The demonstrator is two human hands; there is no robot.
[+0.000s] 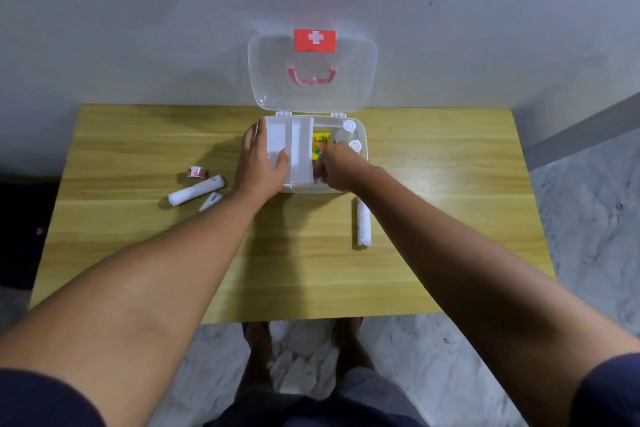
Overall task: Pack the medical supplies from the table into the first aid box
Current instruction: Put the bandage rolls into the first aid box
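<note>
Four supplies left on worktop (pixel 311 270): three beside left hand (pixel 263 163), one by right hand (pixel 337 168); both hands clamped on tray (pixel 298 149) in box (pixel 362 135).

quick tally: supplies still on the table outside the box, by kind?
Tape roll, red and white: 1
Large white bandage roll, left of the box: 1
Small white tube or roll beside it: 1
Long white roll, right of centre: 1
Total: 4 left on the table.
</note>
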